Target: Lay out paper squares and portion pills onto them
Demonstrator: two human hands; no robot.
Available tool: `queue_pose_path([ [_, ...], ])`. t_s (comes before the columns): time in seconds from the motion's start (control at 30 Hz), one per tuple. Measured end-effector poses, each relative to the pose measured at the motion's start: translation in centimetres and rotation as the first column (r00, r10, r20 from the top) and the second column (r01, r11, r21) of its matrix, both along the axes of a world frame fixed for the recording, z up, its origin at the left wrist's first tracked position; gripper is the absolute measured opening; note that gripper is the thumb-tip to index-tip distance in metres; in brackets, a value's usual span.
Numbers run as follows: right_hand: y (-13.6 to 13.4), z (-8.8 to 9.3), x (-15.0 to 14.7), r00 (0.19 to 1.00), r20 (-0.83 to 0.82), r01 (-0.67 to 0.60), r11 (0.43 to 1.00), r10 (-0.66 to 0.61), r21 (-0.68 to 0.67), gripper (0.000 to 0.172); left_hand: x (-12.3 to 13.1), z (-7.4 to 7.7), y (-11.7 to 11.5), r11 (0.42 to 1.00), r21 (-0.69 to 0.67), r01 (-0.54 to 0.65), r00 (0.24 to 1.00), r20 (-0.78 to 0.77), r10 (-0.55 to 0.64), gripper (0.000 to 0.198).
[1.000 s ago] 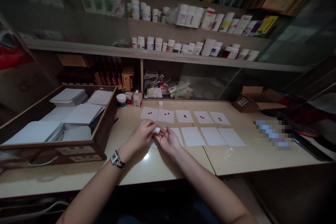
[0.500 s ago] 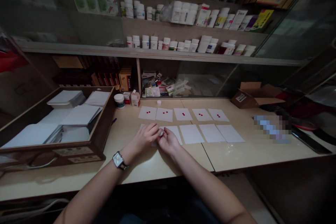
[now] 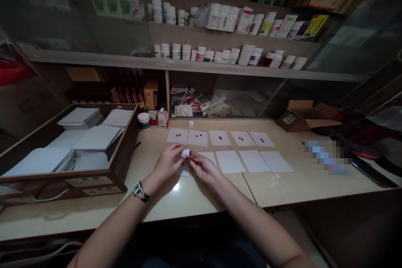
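Observation:
A small white pill bottle [image 3: 186, 153] lies tilted on its side in my left hand [image 3: 169, 161], its mouth turned to the right. The fingers of that hand are wrapped round it. My right hand [image 3: 204, 167] is curled palm-up right at the mouth, where a bit of red shows between bottle and fingertips; it looks like red pills. Beyond my hands, a row of white paper squares [image 3: 178, 140] carries small red pills [image 3: 220, 137]. A nearer row of bare paper squares [image 3: 230, 167] runs to the right, and its left end is partly hidden under my hands.
On the left stands a wooden drawer tray [image 3: 117, 176] with stacks of white paper. Behind the papers are a white cap [image 3: 191, 123], a white jar [image 3: 144, 121] and small boxes [image 3: 163, 118]. An open carton [image 3: 293, 119] sits at right. Medicine bottles line the shelves [image 3: 201, 67].
The bottle, mostly hidden by my fingers before, now shows plainly, with its mouth facing right. My left hand has rolled and shifted slightly left; my right fingers sit at the mouth.

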State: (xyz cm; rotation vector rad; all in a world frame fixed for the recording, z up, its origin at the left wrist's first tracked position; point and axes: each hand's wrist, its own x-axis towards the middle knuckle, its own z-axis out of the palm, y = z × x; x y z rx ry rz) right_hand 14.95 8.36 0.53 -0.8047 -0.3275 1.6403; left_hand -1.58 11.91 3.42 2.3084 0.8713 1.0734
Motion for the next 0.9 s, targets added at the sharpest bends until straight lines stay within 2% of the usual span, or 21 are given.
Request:
queue_pose_path([
  [0.1, 0.1, -0.2, 2.2, 0.979, 0.205, -0.011, 0.999, 0.003, 0.037, 0.017, 0.0, 0.3, -0.1, 0.997, -0.076, -0.012, 0.999, 0.038, 0.015, 0.034],
  [0.17, 0.3, -0.5, 3.9, 0.919, 0.391, -0.071, 0.995, 0.041, 0.064, 0.016, 0.1, 0.5, 0.0, 0.993, -0.117, -0.025, 0.998, 0.056, 0.032, 0.035],
  [0.27, 0.5, -1.4, 5.8, 0.723, 0.686, -0.180, 0.981, 0.079, 0.076, 0.012, 0.1, 0.4, 0.3, 0.989, -0.147, -0.029, 0.997, 0.072, 0.040, 0.034],
  [0.37, 0.4, -2.3, 6.4, 0.548, 0.836, -0.211, 0.971, 0.024, 0.111, 0.019, 0.1, 0.3, 0.5, 0.986, -0.164, -0.022, 0.995, 0.090, 0.037, 0.034],
  [0.43, 0.1, -2.7, 6.3, 0.482, 0.876, -0.236, 0.962, -0.005, 0.135, 0.028, 0.0, 0.2, 0.6, 0.983, -0.183, -0.028, 0.993, 0.104, 0.048, 0.033],
  [0.5, -0.1, -2.7, 6.2, 0.452, 0.892, -0.265, 0.954, -0.009, 0.143, 0.035, -0.2, 0.3, 0.7, 0.977, -0.209, -0.041, 0.991, 0.118, 0.067, 0.032],
  [0.73, -0.4, -1.9, 6.3, 0.390, 0.921, -0.302, 0.945, 0.005, 0.123, 0.039, -0.2, 0.4, 1.0, 0.960, -0.273, -0.067, 0.980, 0.165, 0.116, 0.032],
  [0.9, -0.6, -1.3, 6.3, 0.370, 0.926, -0.357, 0.932, 0.077, 0.065, 0.044, -0.4, 0.2, 1.2, 0.959, -0.271, -0.080, 0.977, 0.168, 0.129, 0.032],
])
